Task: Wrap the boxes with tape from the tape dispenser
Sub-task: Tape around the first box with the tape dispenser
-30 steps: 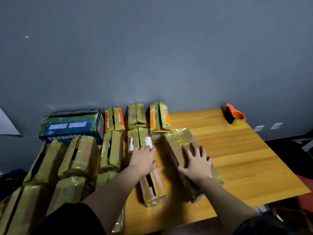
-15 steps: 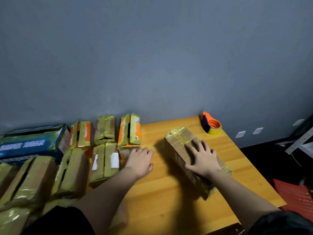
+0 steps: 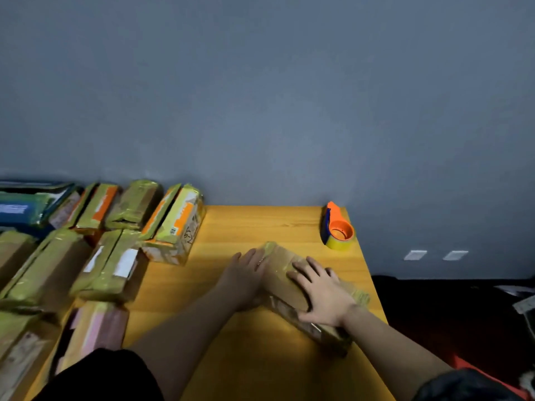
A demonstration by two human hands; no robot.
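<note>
A long brown box (image 3: 285,285) wrapped in shiny tape lies slantwise on the wooden table (image 3: 252,230), near its right edge. My right hand (image 3: 324,293) lies flat on top of the box with fingers spread. My left hand (image 3: 246,277) touches the box's left side, fingers straight along it. An orange and blue tape dispenser (image 3: 337,227) with a yellow roll stands at the table's far right corner, apart from both hands.
Several taped boxes (image 3: 110,264) crowd the left half of the table, up to the grey wall. A blue carton (image 3: 26,204) sits at the far left. The table's right edge drops to a dark floor with two white wall sockets (image 3: 434,255) beyond.
My left hand has left the stacked boxes and moved right to the side of the long box. The view has swung right and the box has slid toward the table's right edge.
</note>
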